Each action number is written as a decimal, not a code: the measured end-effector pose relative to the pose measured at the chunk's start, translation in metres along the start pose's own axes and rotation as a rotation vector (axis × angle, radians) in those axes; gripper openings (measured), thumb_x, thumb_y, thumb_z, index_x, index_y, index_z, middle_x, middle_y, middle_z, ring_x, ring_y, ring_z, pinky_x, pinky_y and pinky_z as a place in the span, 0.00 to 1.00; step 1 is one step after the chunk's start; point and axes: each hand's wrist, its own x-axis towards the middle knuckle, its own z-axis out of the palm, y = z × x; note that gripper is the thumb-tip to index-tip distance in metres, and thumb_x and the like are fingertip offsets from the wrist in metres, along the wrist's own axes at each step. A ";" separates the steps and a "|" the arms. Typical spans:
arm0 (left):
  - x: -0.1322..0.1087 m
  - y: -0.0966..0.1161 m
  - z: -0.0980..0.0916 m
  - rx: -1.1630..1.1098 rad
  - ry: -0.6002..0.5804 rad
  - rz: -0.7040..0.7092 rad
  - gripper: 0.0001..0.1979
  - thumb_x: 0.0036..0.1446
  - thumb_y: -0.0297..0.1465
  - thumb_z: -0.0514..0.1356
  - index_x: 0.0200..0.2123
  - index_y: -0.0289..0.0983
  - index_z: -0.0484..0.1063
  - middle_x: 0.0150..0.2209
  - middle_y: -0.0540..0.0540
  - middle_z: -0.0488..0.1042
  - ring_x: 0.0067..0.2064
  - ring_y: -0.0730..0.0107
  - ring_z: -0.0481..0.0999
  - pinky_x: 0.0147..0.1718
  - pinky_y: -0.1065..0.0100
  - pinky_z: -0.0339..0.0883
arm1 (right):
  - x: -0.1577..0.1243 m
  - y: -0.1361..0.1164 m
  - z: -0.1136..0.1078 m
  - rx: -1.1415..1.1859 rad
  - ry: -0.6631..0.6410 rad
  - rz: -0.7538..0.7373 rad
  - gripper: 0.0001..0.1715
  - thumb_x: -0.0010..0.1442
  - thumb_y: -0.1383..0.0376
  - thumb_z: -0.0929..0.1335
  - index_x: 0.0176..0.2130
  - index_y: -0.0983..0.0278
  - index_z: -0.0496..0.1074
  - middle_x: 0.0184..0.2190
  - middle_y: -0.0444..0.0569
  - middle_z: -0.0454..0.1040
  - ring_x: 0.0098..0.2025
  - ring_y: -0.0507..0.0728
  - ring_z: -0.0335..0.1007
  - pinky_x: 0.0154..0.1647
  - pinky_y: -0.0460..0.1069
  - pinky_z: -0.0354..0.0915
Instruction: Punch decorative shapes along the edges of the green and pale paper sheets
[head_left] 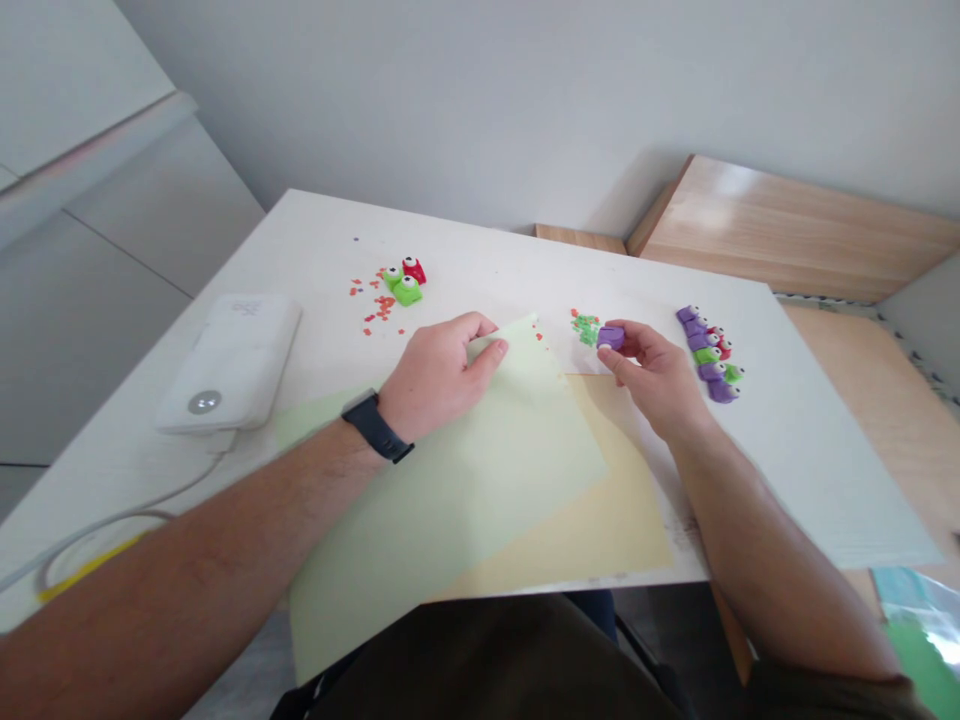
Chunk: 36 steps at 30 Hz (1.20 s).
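My left hand [442, 372] pinches the far edge of a pale green paper sheet [450, 500] between thumb and fingers. In my right hand [660, 380] is a small purple craft paper punch [610, 337], held by thumb and fingertips just right of the sheet's far corner. Beneath the green sheet lies a pale yellow sheet [630, 500], partly covered. A little heap of green paper bits [586, 328] with a few red ones sits beside the punch. Some red bits [539, 337] rest near the green sheet's corner.
Several purple, red and green punches [709, 355] stand in a cluster at the right. Green and red punches [406, 284] sit at the back left beside scattered orange-red bits [382, 308]. A white power bank [232, 360] with a cable [180, 490] lies left on the white table [810, 460].
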 end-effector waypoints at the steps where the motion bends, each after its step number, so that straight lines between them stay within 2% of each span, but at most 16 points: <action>1: 0.000 0.000 0.000 0.001 0.000 0.001 0.14 0.67 0.43 0.58 0.39 0.39 0.77 0.20 0.54 0.68 0.23 0.68 0.65 0.29 0.64 0.55 | 0.002 0.002 0.000 -0.031 0.018 -0.007 0.27 0.61 0.55 0.74 0.57 0.59 0.77 0.45 0.49 0.80 0.43 0.57 0.74 0.37 0.51 0.71; 5: 0.000 0.000 0.000 0.001 0.004 -0.004 0.14 0.67 0.43 0.58 0.39 0.39 0.77 0.20 0.54 0.68 0.23 0.69 0.65 0.29 0.64 0.56 | 0.006 0.008 -0.004 -0.146 0.049 -0.055 0.27 0.60 0.57 0.74 0.57 0.59 0.78 0.48 0.52 0.80 0.44 0.59 0.76 0.42 0.54 0.73; 15: 0.000 0.002 0.000 -0.005 0.000 -0.005 0.14 0.66 0.42 0.58 0.39 0.39 0.77 0.20 0.54 0.68 0.23 0.69 0.65 0.29 0.64 0.55 | 0.004 0.011 -0.013 -0.308 0.109 -0.116 0.30 0.62 0.57 0.72 0.61 0.60 0.76 0.51 0.55 0.81 0.44 0.61 0.77 0.41 0.56 0.74; 21: 0.000 0.002 0.000 -0.004 -0.007 -0.001 0.14 0.66 0.42 0.58 0.39 0.39 0.77 0.21 0.53 0.69 0.24 0.68 0.66 0.29 0.64 0.56 | 0.005 0.015 -0.015 -0.444 0.078 -0.033 0.31 0.62 0.54 0.71 0.62 0.60 0.76 0.44 0.53 0.82 0.32 0.58 0.72 0.41 0.59 0.71; 27: 0.000 0.001 0.001 0.002 -0.002 0.011 0.14 0.67 0.42 0.58 0.39 0.39 0.77 0.20 0.54 0.68 0.23 0.68 0.65 0.29 0.64 0.55 | 0.004 0.016 -0.017 -0.514 0.092 -0.082 0.29 0.63 0.55 0.70 0.61 0.60 0.75 0.44 0.54 0.82 0.40 0.63 0.76 0.46 0.60 0.70; 32: 0.000 0.001 0.001 0.005 0.002 0.011 0.14 0.66 0.42 0.58 0.39 0.39 0.77 0.20 0.54 0.68 0.24 0.68 0.65 0.29 0.64 0.55 | 0.004 0.015 -0.020 -0.572 0.057 -0.080 0.24 0.62 0.56 0.71 0.56 0.61 0.78 0.45 0.57 0.81 0.40 0.64 0.75 0.47 0.61 0.70; 36: 0.000 0.001 0.000 0.000 -0.002 0.012 0.14 0.67 0.42 0.58 0.39 0.39 0.77 0.20 0.54 0.68 0.23 0.68 0.65 0.29 0.64 0.55 | 0.007 0.017 -0.022 -0.560 0.179 -0.142 0.23 0.62 0.56 0.71 0.54 0.62 0.79 0.51 0.59 0.78 0.43 0.64 0.76 0.48 0.61 0.71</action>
